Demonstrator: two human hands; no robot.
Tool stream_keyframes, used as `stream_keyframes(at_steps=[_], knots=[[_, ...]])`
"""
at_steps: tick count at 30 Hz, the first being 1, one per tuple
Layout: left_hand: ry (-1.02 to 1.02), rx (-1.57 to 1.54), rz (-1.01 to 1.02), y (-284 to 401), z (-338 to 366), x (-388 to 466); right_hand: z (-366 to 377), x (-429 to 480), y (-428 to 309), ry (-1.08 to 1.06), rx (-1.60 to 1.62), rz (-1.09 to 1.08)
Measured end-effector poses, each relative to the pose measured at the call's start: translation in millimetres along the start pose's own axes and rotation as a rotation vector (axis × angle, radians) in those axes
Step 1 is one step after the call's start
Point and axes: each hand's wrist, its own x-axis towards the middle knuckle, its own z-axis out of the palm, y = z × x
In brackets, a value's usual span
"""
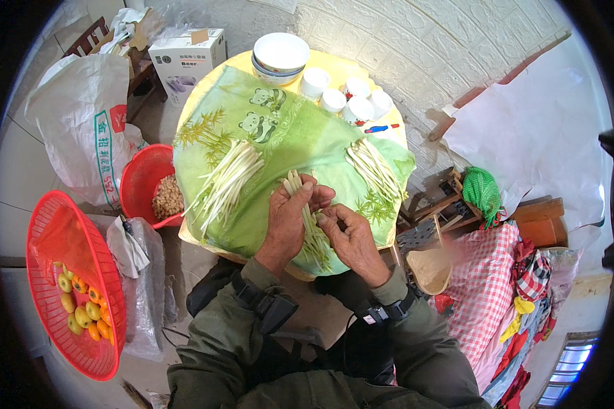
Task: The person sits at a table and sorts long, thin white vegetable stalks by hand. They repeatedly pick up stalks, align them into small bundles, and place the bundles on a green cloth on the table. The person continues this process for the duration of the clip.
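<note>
My left hand [286, 220] is closed around a bunch of pale green-white vegetable stalks [313, 240], held over the near part of a round table. The fingers of my right hand [350, 237] touch the bunch from the right, thumb and forefinger together; whether a stalk is pinched between them cannot be told. On the green panda-print towel [286, 138] lie two more groups of stalks: a loose pile [227, 181] to the left and a neater one [376, 171] to the right.
Stacked bowls [281, 53], several white cups [358, 108] and a blue-and-red pen [381, 129] stand or lie at the table's far edge. Left are a red basin [133, 179] with pale pieces and a red basket [43, 307] of fruit. A hanging ladle-like scoop [430, 271] is right.
</note>
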Motion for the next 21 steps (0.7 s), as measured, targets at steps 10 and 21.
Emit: stream_keyframes(at_steps=[10, 21], knots=[[0.01, 0.003, -0.025, 6.7, 3.2, -3.0, 11.7, 4.4, 7.4, -0.118, 0.274, 0.088], [-0.026, 0.045, -0.026, 3.4, 0.0, -2.5, 9.1, -1.1, 2.2, -0.108, 0.491, 0.21]])
